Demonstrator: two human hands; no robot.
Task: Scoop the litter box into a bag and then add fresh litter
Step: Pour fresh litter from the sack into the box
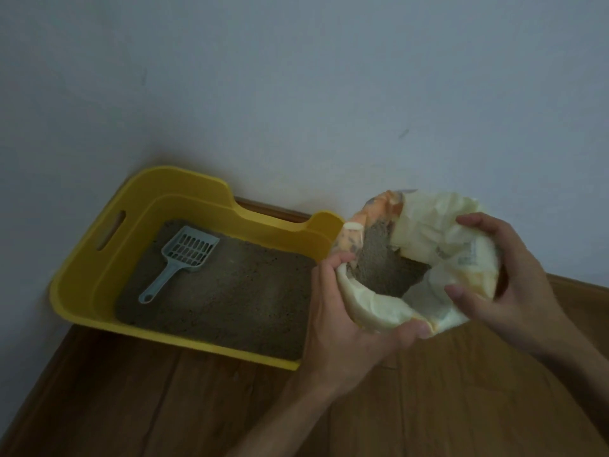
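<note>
A yellow litter box (85,278) sits on the floor in the corner, filled with brown-grey litter (230,301). A pale blue slotted scoop (183,258) lies on the litter at the back left, handle toward me. To the right of the box I hold a cream litter bag (438,245) with orange print, its rim rolled down and grey litter visible inside. My left hand (342,321) grips the bag's near left rim. My right hand (504,285) grips the right rim. The bag hides the box's right end.
White walls (296,77) meet behind the box, which stands close against them. A wooden baseboard (273,211) runs along the far wall. The wooden floor (164,400) stretches in front of the box and under my arms.
</note>
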